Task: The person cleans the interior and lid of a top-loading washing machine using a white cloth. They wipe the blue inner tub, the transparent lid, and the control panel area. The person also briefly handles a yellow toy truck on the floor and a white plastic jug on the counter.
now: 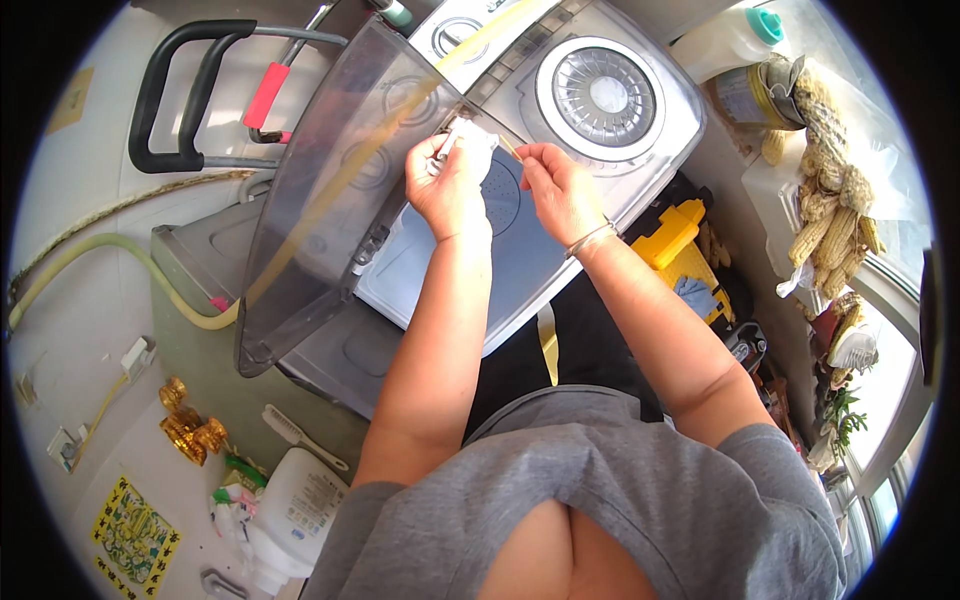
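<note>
Both of my hands are raised over a twin-tub washing machine [680, 110]. My left hand [455, 195] is closed around a small crumpled white thing [480, 140], perhaps cloth or thin plastic; its kind is unclear. Close by on the right, my right hand [560, 195] pinches the end of a thin yellowish strand [510, 148] that runs toward the white thing. Below them lies the wash tub's opening, with a perforated round disc [500, 195] partly showing. The smoky see-through lid [300, 230] stands open at the left.
A pale yellow hose [110, 240] curves along the left wall, below a cart's black handle [140, 110]. A brush [300, 435] and a white jug [300, 500] are at lower left. Right of the machine are a yellow toolbox [668, 235] and hanging corn cobs [830, 230].
</note>
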A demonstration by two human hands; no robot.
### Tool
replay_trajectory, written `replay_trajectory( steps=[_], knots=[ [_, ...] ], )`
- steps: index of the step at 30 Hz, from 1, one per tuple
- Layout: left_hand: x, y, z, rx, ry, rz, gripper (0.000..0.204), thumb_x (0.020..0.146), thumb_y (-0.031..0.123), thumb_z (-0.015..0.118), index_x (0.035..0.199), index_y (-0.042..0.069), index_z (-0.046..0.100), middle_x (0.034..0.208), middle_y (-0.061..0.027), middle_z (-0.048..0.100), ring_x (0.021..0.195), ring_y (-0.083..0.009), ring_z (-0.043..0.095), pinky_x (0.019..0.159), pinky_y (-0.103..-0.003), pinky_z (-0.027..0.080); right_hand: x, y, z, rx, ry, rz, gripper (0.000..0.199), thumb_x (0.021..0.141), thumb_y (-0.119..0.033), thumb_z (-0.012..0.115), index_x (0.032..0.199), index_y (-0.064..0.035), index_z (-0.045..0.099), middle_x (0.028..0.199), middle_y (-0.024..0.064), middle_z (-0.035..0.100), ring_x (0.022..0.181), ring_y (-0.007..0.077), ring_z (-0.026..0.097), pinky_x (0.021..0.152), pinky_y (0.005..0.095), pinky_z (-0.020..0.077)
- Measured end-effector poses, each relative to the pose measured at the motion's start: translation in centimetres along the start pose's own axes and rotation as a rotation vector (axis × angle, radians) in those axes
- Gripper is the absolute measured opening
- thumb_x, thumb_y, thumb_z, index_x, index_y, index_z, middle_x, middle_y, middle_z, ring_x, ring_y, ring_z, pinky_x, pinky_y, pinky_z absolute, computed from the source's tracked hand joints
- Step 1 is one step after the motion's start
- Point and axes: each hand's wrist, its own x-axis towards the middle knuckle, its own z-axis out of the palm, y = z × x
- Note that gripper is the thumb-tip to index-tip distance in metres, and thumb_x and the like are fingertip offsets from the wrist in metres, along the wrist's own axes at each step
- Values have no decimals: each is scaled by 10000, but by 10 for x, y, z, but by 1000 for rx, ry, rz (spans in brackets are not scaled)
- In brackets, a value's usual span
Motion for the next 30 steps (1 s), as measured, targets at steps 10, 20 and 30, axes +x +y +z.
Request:
replay_trajectory(
  steps=[10, 20, 30],
  knots=[
    [-1, 6, 25, -28, 162, -247, 227, 878, 42, 657, 1081, 0, 565, 1004, -106, 632, 853, -196, 644, 726, -319, 550, 18, -14, 7, 81, 17, -96, 91, 851, -50, 578, 931, -13, 600, 742, 98, 653, 641, 195, 664, 590, 321, 514],
    [-8, -4, 21, -247, -129, -213, 337, 975, 60, 483, 1307, 4, 462, 1194, -121, 560, 1072, -204, 577, 914, -330, 498, 43, -8, 23, -495, 166, -444, 113, 804, -132, 637, 901, -79, 657, 775, 133, 660, 667, 322, 646, 612, 398, 518],
    [-6, 4, 8, 148, -300, -149, 404, 1010, 256, 478, 1341, 25, 472, 1281, -100, 540, 1180, -166, 508, 990, -291, 411, 58, 4, 45, -471, 231, -545, 123, 823, -177, 612, 850, -58, 610, 784, 148, 633, 711, 342, 635, 623, 429, 516]
  ],
)
